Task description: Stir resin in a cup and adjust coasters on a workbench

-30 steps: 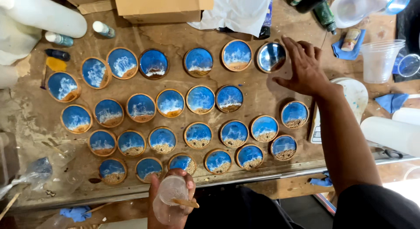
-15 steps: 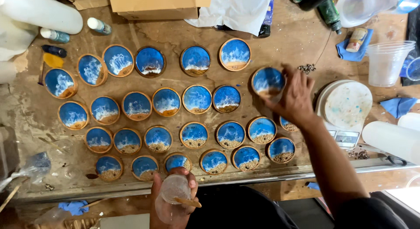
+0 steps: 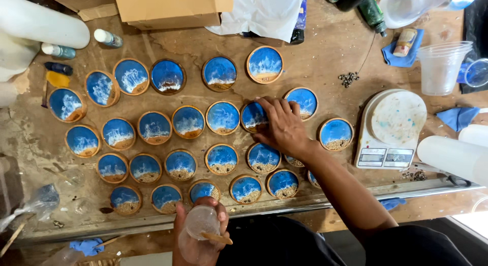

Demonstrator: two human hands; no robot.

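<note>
Blue round coasters with wooden rims and white wave streaks lie in loose rows across the stained workbench [image 3: 325, 67]. The right hand [image 3: 283, 126] rests palm down among them, fingers spread and flat, fingertips pressing on one coaster [image 3: 252, 115] in the middle row; it pinches nothing. Just beyond the knuckles, to the right, sits another coaster [image 3: 303, 100], and one more coaster [image 3: 336, 134] lies near the wrist side. Under the wrist a coaster is partly hidden.

The left hand [image 3: 195, 235] is low at the near edge, fingers curled around a small clear plastic cup [image 3: 202, 223], with a wooden stir stick [image 3: 217, 238] held against the cup. Right of the right hand stands a white kitchen scale [image 3: 391, 139], and farther off a stack of clear cups [image 3: 440, 67]. A cardboard box [image 3: 173, 6] sits at the far edge.
</note>
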